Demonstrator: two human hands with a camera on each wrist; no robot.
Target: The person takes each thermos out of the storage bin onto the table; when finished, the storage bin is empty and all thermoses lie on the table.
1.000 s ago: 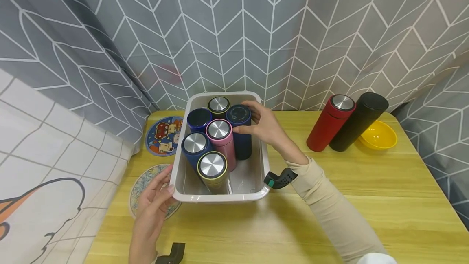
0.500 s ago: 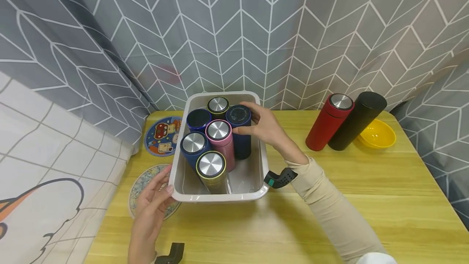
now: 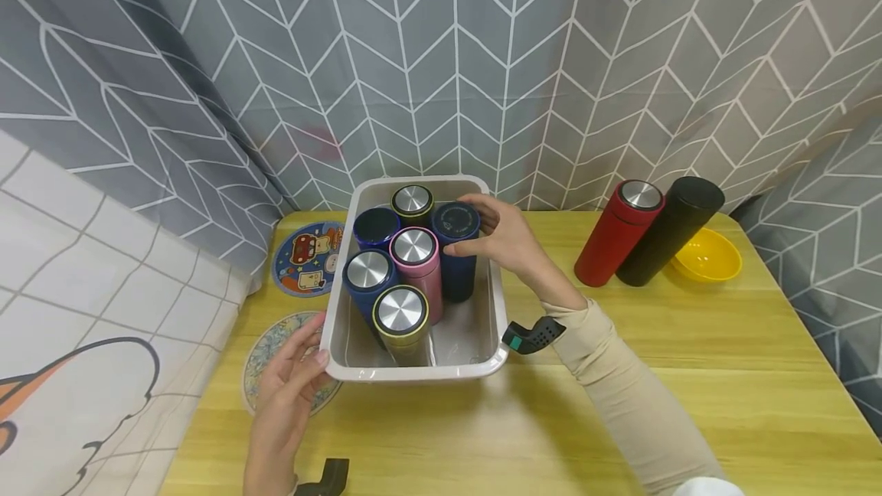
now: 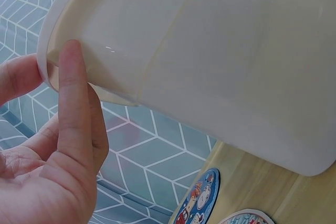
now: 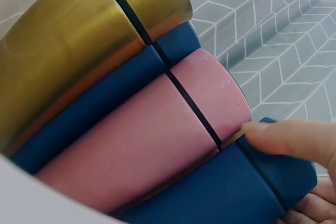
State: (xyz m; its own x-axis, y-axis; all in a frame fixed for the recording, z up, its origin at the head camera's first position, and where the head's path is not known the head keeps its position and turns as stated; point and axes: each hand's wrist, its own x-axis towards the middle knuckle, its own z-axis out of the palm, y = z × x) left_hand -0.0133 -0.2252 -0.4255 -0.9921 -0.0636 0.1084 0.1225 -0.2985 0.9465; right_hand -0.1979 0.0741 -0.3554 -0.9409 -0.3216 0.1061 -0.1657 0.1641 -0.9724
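Several thermos bottles stand in a light grey plastic bin (image 3: 462,350). At the bin's right side, my right hand (image 3: 506,239) grips a dark blue thermos (image 3: 458,270) near its lid, thumb on one side and fingers behind. Left of that thermos is a pink thermos (image 3: 422,282); in front stands a gold thermos (image 3: 405,347). A blue thermos (image 3: 368,289), a glossy blue one with a dark lid (image 3: 376,226) and a black one (image 3: 412,205) fill the left and back. My left hand (image 4: 68,129) pinches the bin's rim at its near left corner.
On the right of the wooden table (image 3: 620,419), a red thermos (image 3: 613,243) and a black thermos (image 3: 664,243) stand beside a yellow bowl (image 3: 710,255). A cartoon mat (image 3: 306,259) and a round patterned mat (image 3: 265,358) lie at left. A curtain (image 3: 468,75) hangs behind.
The dark blue thermos and my right hand have shifted slightly to the right, opening a small gap from the pink thermos. My left hand stays on the bin.
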